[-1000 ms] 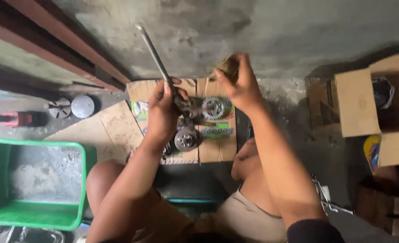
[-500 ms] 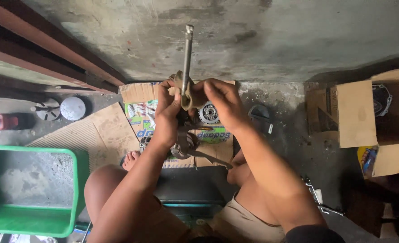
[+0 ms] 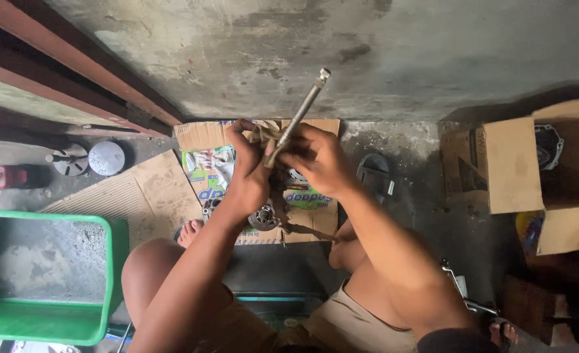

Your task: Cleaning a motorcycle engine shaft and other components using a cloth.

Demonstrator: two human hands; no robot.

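A long metal shaft (image 3: 304, 108) sticks up and to the right out of my two hands. My left hand (image 3: 249, 171) grips its lower end together with a brownish rag (image 3: 262, 135) wrapped around it. My right hand (image 3: 320, 159) closes on the same rag and shaft from the right side. Below my hands, a round metal bearing-like part (image 3: 263, 218) lies on flattened printed cardboard (image 3: 206, 171). More parts under my hands are hidden.
A green plastic bin (image 3: 48, 278) stands at lower left. Two round metal parts (image 3: 106, 157) and a red tool (image 3: 12, 176) lie at left. Open cardboard boxes (image 3: 512, 167) sit at right. A sandal (image 3: 373, 175) lies by my right forearm. A concrete wall rises ahead.
The shaft has tilted from leaning left, through upright, to leaning right. My right hand came down from above to join the left on the rag-wrapped end.
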